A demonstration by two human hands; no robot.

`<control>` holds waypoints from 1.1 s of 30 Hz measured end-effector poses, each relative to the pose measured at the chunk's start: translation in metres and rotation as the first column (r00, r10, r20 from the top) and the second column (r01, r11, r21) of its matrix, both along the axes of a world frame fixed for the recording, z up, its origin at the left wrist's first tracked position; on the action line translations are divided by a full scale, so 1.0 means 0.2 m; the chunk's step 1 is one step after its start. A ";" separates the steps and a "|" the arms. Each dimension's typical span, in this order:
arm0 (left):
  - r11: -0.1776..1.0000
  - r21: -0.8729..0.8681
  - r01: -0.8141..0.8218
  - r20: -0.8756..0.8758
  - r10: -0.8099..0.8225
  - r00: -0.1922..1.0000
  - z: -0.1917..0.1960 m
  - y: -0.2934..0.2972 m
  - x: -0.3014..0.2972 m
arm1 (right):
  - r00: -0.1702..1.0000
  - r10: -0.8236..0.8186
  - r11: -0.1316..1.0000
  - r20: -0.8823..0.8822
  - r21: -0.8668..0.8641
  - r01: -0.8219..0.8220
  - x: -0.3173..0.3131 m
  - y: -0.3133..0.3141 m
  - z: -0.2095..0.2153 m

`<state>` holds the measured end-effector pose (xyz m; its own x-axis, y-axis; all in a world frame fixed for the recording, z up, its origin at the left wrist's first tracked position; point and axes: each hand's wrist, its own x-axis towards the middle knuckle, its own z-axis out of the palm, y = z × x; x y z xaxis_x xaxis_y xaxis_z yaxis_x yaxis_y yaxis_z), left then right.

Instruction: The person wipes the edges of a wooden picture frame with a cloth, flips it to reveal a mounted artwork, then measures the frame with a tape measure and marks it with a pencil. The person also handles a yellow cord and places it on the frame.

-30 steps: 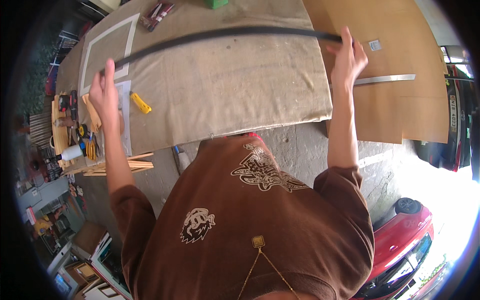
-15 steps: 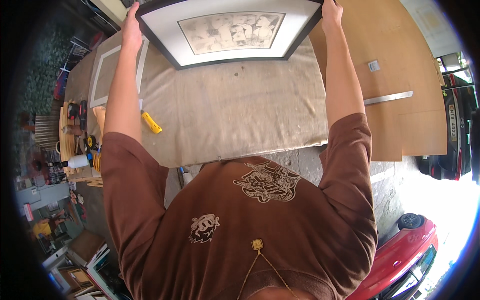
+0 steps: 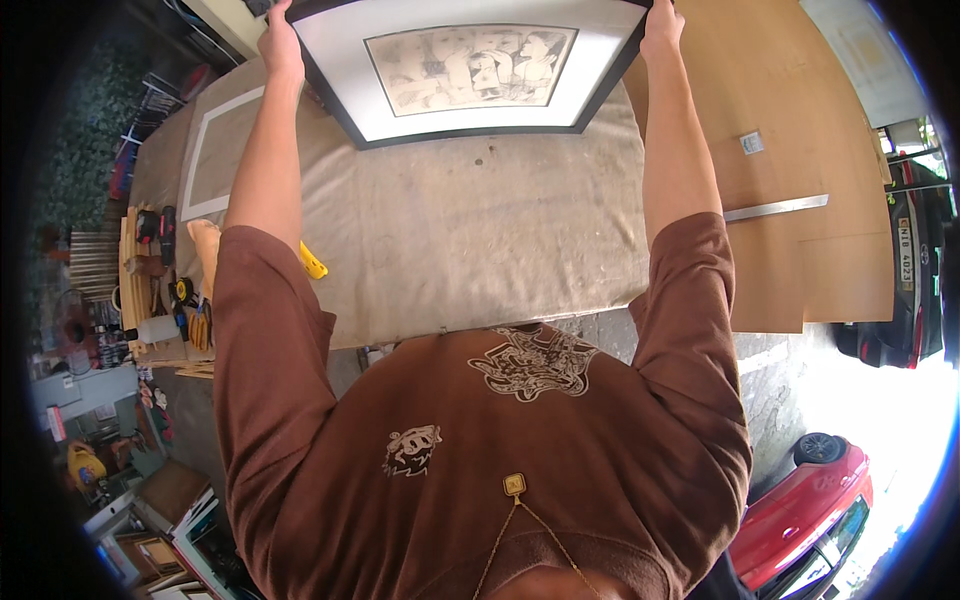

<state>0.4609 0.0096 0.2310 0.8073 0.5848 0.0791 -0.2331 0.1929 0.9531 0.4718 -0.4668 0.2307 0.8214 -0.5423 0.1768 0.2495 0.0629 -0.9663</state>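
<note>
Head view, single frame. I take the cloth-covered workbench [image 3: 470, 250] as my landmark.

I see both arms stretched out over the bench, holding a black-framed picture [image 3: 470, 70] above its far half. The frame is tilted, its lower edge nearer the body; a pale mat surrounds a grey drawing under the glass. It does not appear to rest on the cloth, though I cannot tell for certain at the far edge.

Left hand [image 3: 278, 42]: closed around the frame's left side near the upper corner, fingers wrapped behind it. Right hand [image 3: 662, 22]: clamped on the frame's right upper corner, thumb side toward me; fingertips are cut off by the picture rim.

On the bench's left part lies a flat white mat board [image 3: 215, 160]. A yellow utility knife [image 3: 312, 262] lies on the cloth near the front left edge, partly hidden by the left sleeve. Left of the bench, a wooden rack with hand tools [image 3: 165, 290]. Right of the bench, brown boards [image 3: 800, 150] with a metal straightedge [image 3: 775, 208] lying across them. Below and right of the bench, on the ground, a red car [image 3: 810, 510].
</note>
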 end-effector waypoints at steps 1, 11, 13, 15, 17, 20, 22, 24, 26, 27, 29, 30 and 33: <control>1.000 0.016 -0.010 0.005 0.010 1.000 -0.01 0.00 0.01 | 1.000 0.014 1.000 0.001 0.007 -0.014 0.00 0.00 0.01; 0.985 0.007 0.174 0.078 -0.174 0.982 0.01 -0.03 0.04 | 1.000 0.015 0.998 -0.026 0.056 -0.013 0.06 0.04 0.02; 0.982 0.013 0.189 0.086 -0.189 0.978 0.02 -0.05 0.03 | 1.000 0.020 0.999 -0.009 0.039 -0.019 0.07 0.03 0.01; 0.984 0.030 0.174 0.086 -0.176 0.981 0.02 -0.05 0.04 | 1.000 0.019 0.999 -0.003 0.034 -0.019 0.08 0.03 0.01; 0.985 0.030 0.170 0.099 -0.173 0.980 0.02 -0.05 0.04 | 1.000 0.012 0.999 -0.008 0.043 -0.012 0.09 0.03 0.01; 0.986 0.028 0.166 0.113 -0.168 0.979 0.01 -0.05 0.05 | 0.999 -0.036 0.998 -0.033 0.051 0.038 0.10 0.04 0.01; 0.986 0.028 0.167 0.129 -0.169 0.977 0.01 -0.05 0.05 | 0.999 -0.031 0.998 -0.013 0.047 0.032 0.11 0.03 0.00; 0.986 0.031 0.163 0.153 -0.166 0.974 0.01 -0.06 0.05 | 1.000 -0.018 0.999 0.013 0.043 0.017 0.11 0.03 0.00; 0.986 0.015 0.165 0.150 -0.165 0.975 0.01 -0.06 0.05 | 0.999 0.005 0.999 0.045 0.039 -0.006 0.10 0.04 0.01; 0.986 0.005 0.165 0.122 -0.164 0.979 0.02 -0.07 0.05 | 0.999 0.016 0.999 0.051 0.040 -0.018 0.10 0.04 0.01; 0.988 0.004 0.157 0.097 -0.157 0.983 0.01 -0.07 0.05 | 0.997 0.038 0.998 0.064 0.042 -0.041 0.10 0.04 0.00; 0.989 0.011 0.151 0.107 -0.151 0.983 0.02 -0.07 0.05 | 0.998 0.039 0.998 0.051 0.047 -0.041 0.10 0.04 0.00; 0.988 0.020 0.153 0.097 -0.155 0.983 0.02 -0.06 0.06 | 1.000 0.013 0.998 0.016 0.058 -0.014 0.09 0.04 0.01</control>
<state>0.4720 -0.0017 0.2343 0.8756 0.4527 0.1685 -0.2938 0.2223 0.9297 0.4902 -0.4592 0.2334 0.8261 -0.5409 0.1583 0.2633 0.1222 -0.9569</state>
